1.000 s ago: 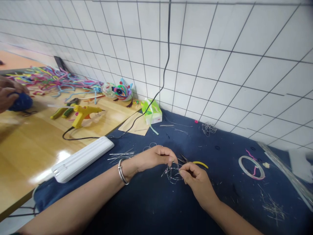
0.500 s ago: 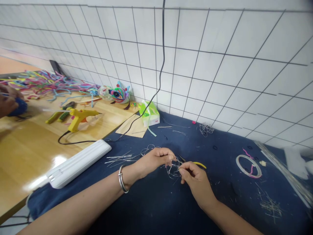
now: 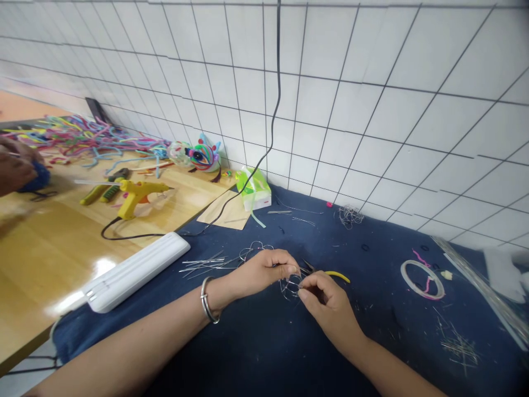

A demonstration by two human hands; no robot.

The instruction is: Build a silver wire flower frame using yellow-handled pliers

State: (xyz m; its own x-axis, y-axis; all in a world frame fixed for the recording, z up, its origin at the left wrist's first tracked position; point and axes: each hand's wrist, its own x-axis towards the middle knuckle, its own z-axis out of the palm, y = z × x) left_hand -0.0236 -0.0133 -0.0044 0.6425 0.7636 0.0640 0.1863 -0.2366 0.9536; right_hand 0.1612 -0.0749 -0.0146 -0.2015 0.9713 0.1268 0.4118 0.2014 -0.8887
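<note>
Thin silvery wire bent into a small looped shape point(image 3: 290, 286) hangs between my two hands above the dark blue cloth. My left hand point(image 3: 270, 269), with a silver bangle on its wrist, pinches the wire from the upper left. From the right, my right hand point(image 3: 324, 295) pinches the same wire between thumb and fingers. Just behind my right hand lie pliers with a yellow handle point(image 3: 338, 277), partly hidden. More looped wire point(image 3: 257, 248) rests behind my left hand, and straight wire pieces point(image 3: 202, 263) are left of it.
A white long case point(image 3: 138, 273) lies left. On the wooden table point(image 3: 82, 242) are a yellow glue gun point(image 3: 138, 197), pipe cleaners and another person's hands point(image 3: 16, 165). Rightward are a white ring point(image 3: 422, 280) and wire scraps point(image 3: 458, 347); a tissue pack point(image 3: 255, 190) stands behind.
My right hand has moved slightly left, closer to my left hand, with the wire still between them. The whole view has shifted a little.
</note>
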